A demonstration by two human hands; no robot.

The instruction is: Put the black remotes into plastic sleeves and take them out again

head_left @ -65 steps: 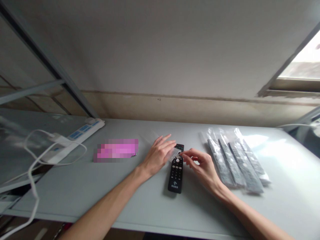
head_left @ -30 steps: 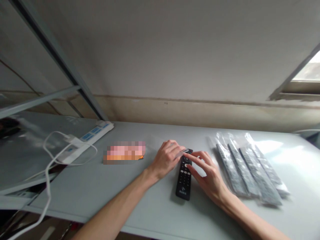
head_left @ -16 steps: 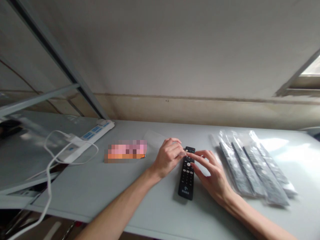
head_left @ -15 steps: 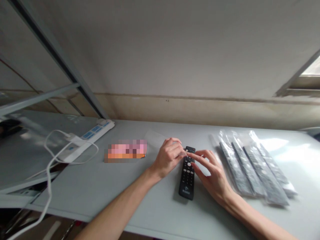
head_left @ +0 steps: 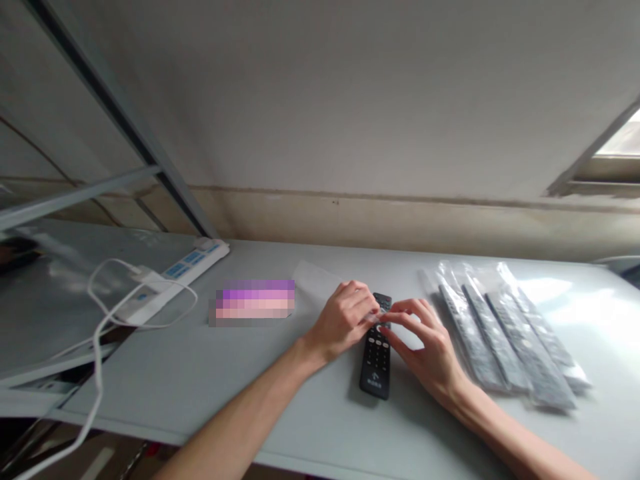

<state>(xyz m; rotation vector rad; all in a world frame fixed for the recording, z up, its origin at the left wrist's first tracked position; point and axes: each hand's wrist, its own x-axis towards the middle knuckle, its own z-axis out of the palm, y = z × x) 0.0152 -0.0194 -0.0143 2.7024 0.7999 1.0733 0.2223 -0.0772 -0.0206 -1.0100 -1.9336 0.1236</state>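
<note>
A black remote control [head_left: 376,367] lies lengthwise on the grey table, its upper half partly covered by my fingers. My left hand [head_left: 346,320] is closed over the remote's upper left side, fingertips pinched on something small and clear that I cannot make out. From the right, my right hand [head_left: 423,337] meets it there, its thumb and index finger closing near the same spot above the buttons. Behind my left hand a thin clear plastic sleeve [head_left: 315,279] lies flat. Several remotes in clear bags [head_left: 505,340] lie side by side to the right.
A blurred-out pink and purple flat object [head_left: 255,300] rests left of my hands. Farther left are a white power strip [head_left: 197,260] and a looping white cable [head_left: 99,373], beside a metal frame post [head_left: 175,193]. A wall stands behind the table.
Both hands have shifted slightly down along the remote, and my left fingers have curled in more. A small clear piece now shows between the fingertips.
</note>
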